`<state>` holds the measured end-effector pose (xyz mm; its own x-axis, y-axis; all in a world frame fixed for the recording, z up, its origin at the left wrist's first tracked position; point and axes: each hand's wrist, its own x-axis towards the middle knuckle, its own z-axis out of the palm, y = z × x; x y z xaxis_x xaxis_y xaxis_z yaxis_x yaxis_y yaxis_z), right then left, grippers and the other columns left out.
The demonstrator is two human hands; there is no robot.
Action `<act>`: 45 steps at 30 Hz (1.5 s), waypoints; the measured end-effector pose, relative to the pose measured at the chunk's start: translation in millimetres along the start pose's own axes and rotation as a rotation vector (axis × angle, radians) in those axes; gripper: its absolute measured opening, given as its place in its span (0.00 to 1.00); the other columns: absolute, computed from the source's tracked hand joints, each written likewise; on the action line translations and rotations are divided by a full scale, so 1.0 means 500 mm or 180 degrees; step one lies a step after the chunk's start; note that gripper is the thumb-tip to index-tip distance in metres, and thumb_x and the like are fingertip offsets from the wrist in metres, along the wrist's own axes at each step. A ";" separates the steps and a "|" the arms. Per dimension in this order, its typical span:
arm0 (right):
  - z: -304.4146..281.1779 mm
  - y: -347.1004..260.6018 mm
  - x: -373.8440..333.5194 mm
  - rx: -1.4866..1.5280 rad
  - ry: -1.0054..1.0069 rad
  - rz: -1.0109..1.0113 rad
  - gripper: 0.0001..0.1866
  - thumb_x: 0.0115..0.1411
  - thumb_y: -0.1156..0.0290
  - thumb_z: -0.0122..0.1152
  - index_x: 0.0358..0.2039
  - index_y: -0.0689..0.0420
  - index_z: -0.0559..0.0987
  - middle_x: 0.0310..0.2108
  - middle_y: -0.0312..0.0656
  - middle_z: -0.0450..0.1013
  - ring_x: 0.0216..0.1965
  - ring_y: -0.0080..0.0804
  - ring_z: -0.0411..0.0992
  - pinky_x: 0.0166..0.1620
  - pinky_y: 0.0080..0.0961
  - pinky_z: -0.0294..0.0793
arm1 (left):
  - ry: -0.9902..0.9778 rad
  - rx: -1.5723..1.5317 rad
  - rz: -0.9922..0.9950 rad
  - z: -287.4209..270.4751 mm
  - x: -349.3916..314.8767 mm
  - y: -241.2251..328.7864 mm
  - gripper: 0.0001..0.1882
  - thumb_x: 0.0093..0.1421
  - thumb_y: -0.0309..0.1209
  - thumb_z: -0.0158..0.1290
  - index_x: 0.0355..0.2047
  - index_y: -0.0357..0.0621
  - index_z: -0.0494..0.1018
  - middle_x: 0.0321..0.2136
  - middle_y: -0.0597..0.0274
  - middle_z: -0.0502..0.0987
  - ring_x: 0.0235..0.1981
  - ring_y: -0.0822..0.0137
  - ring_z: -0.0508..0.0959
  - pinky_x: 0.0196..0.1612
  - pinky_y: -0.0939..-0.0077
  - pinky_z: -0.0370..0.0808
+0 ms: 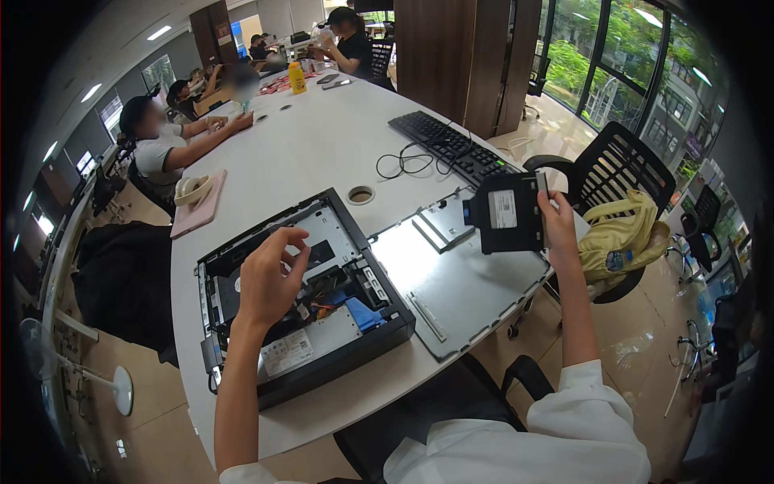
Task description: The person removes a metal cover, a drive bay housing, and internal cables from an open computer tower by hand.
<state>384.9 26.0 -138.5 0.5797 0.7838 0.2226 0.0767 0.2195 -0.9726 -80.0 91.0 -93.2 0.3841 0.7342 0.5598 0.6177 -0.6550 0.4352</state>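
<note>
An opened black desktop computer case lies flat on the table in front of me. Inside it, coloured wires and a blue plastic part show among metal panels. My left hand hovers over the case, its fingers curved and apart with nothing visible in them; it hides part of the interior. To the right, my right hand grips the edge of a flat black computer drive with a white label and a blue tab. I hold this drive up above the silver metal side cover, which lies beside the case.
A black keyboard with a looped cable lies beyond the cover. A tape roll, a pink notebook with cream headphones and a yellow bottle are on the table. Several people sit along it. A yellow bag hangs on a chair.
</note>
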 end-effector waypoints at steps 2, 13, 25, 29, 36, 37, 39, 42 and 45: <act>-0.023 0.039 0.012 0.0111 -0.0268 0.0417 0.16 0.73 0.62 0.55 0.51 0.62 0.76 0.37 0.34 0.77 0.37 0.19 0.73 0.41 0.20 0.72 | 0.0043 0.0050 0.0040 0.001 -0.003 -0.004 0.10 0.60 0.23 0.59 0.43 0.42 0.77 0.32 0.63 0.82 0.23 0.70 0.79 0.27 0.76 0.74; 0.008 0.077 0.003 -0.2895 -0.0846 -0.0465 0.29 0.64 0.52 0.64 0.59 0.59 0.78 0.40 0.51 0.80 0.39 0.39 0.78 0.46 0.32 0.76 | -0.0014 0.0534 0.0233 0.007 -0.006 -0.005 0.11 0.60 0.22 0.59 0.44 0.43 0.76 0.32 0.63 0.82 0.23 0.70 0.80 0.27 0.75 0.76; 0.055 0.014 -0.093 -0.3076 -0.1270 -0.0517 0.53 0.54 0.42 0.71 0.74 0.48 0.57 0.66 0.63 0.57 0.63 0.59 0.66 0.65 0.42 0.66 | -0.0074 0.0643 0.0242 0.000 -0.005 -0.005 0.11 0.61 0.23 0.59 0.44 0.43 0.76 0.32 0.63 0.82 0.23 0.69 0.80 0.28 0.75 0.77; 0.087 -0.005 -0.141 -0.3902 -0.1730 -0.0773 0.62 0.43 0.39 0.77 0.75 0.39 0.55 0.74 0.61 0.46 0.72 0.63 0.52 0.68 0.59 0.57 | -0.0069 0.0679 0.0261 -0.001 -0.006 -0.009 0.11 0.61 0.23 0.60 0.44 0.44 0.76 0.33 0.63 0.82 0.23 0.70 0.80 0.28 0.75 0.77; 0.068 0.004 -0.126 -0.3734 -0.1567 -0.0510 0.63 0.35 0.40 0.80 0.72 0.39 0.62 0.74 0.58 0.47 0.71 0.64 0.53 0.67 0.64 0.55 | -0.0138 0.0673 0.0269 -0.002 -0.012 -0.002 0.12 0.61 0.23 0.60 0.45 0.45 0.76 0.33 0.64 0.82 0.23 0.69 0.80 0.28 0.75 0.77; 0.066 0.005 -0.122 -0.3681 -0.1518 -0.0477 0.62 0.34 0.40 0.81 0.71 0.40 0.64 0.74 0.58 0.47 0.71 0.64 0.54 0.67 0.63 0.55 | -0.0157 0.0673 0.0266 -0.002 -0.014 -0.002 0.12 0.61 0.24 0.60 0.45 0.45 0.76 0.33 0.64 0.82 0.24 0.69 0.81 0.28 0.75 0.77; 0.059 0.009 -0.116 -0.3626 -0.1485 -0.0460 0.61 0.32 0.41 0.81 0.70 0.40 0.66 0.74 0.57 0.47 0.70 0.64 0.55 0.67 0.62 0.55 | -0.0223 0.0698 0.0253 -0.002 -0.015 -0.003 0.12 0.61 0.24 0.60 0.45 0.45 0.76 0.34 0.64 0.82 0.24 0.68 0.81 0.28 0.74 0.77; 0.042 0.020 -0.106 -0.3511 -0.1476 -0.0575 0.61 0.33 0.40 0.81 0.70 0.41 0.67 0.72 0.57 0.52 0.70 0.62 0.56 0.67 0.64 0.54 | -0.0332 0.0746 0.0233 0.002 -0.012 -0.007 0.13 0.60 0.25 0.60 0.45 0.46 0.76 0.35 0.64 0.82 0.25 0.67 0.82 0.29 0.73 0.77; 0.038 0.027 -0.106 -0.3379 -0.1619 -0.0747 0.60 0.35 0.42 0.81 0.71 0.41 0.65 0.70 0.58 0.56 0.70 0.58 0.57 0.68 0.66 0.52 | -0.0335 0.0791 0.0207 0.002 -0.012 -0.012 0.13 0.60 0.25 0.60 0.46 0.46 0.76 0.35 0.64 0.83 0.26 0.66 0.82 0.30 0.72 0.77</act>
<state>339.9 -1.4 -162.2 0.0935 0.9809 0.1704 0.9067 -0.0132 -0.4215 -85.2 90.7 -99.7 0.4896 0.7151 0.4989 0.7338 -0.6470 0.2073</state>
